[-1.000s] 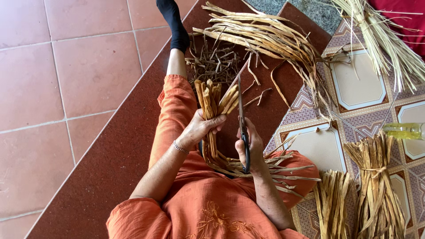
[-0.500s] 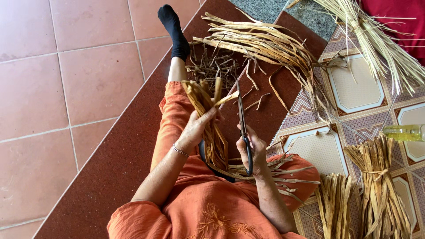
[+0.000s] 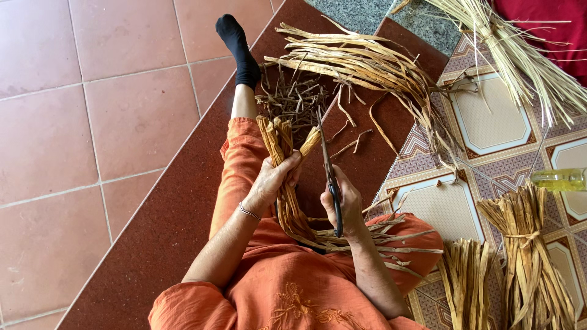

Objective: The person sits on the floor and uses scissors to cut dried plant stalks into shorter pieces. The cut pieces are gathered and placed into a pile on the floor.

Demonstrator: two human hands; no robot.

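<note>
I sit on the floor in orange clothes, one leg in a black sock stretched forward. My left hand grips a bundle of dried brown plant strips that curves down across my lap. My right hand holds long dark scissors by the handles, blades pointing up beside the bundle's top end. A silver bracelet circles my left wrist. Loose strips spread over my right thigh.
A heap of short dark cut pieces lies past the bundle. Long pale dried strips lie ahead. Tied bundles stand at lower right, straw-coloured stalks at upper right, and a yellow-green bottle on patterned tiles.
My left hand has shifted the bundle's top slightly left and back, and the scissors stay upright beside it. The view has moved a little.
</note>
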